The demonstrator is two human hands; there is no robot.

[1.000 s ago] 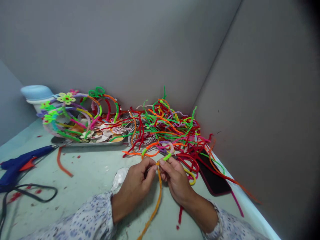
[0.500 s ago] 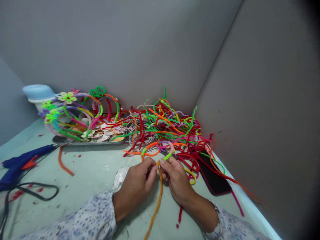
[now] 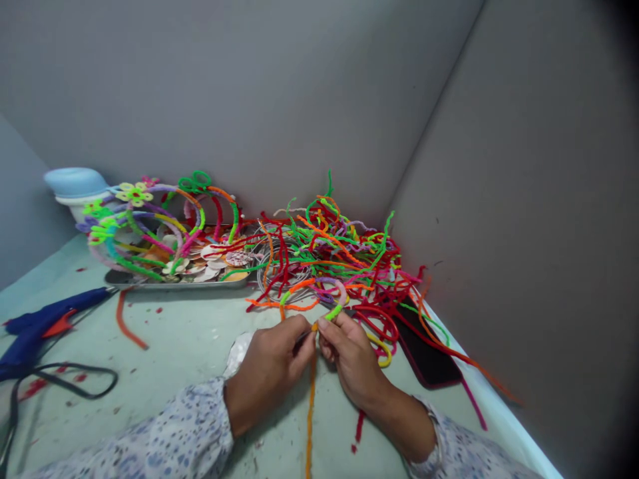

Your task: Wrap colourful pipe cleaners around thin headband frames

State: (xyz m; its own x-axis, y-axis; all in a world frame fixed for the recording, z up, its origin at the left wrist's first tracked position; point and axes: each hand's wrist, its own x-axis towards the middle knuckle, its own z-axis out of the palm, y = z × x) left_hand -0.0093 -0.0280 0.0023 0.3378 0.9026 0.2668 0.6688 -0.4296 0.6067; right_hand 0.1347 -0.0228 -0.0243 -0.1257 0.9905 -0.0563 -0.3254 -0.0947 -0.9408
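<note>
A headband (image 3: pixel 340 294) wrapped in orange, green, purple and pink pipe cleaner arches up between my hands. My right hand (image 3: pixel 353 359) is closed, thumb and fingers pinching the band beside its light green stretch. Close by on the left, my left hand (image 3: pixel 273 362) is closed around the band's bare dark end, only a bit of which shows. A yellow-orange pipe cleaner (image 3: pixel 310 416) is wound on the band where the fingertips meet, and its long tail hangs down toward me. My left fingers partly hide that spot.
A tangle of coloured pipe cleaners (image 3: pixel 339 246) lies at the back beside coiled wire. Finished flower headbands (image 3: pixel 134 193) stand on a metal tray (image 3: pixel 180 286) of fabric discs. A blue glue gun (image 3: pixel 54 313) with cord lies left, a phone (image 3: pixel 432 362) right.
The tail of the yellow-orange pipe cleaner has swung to hang straighter and now passes behind my left fingertips. The band has shifted slightly upward; both hands stay nearly in place.
</note>
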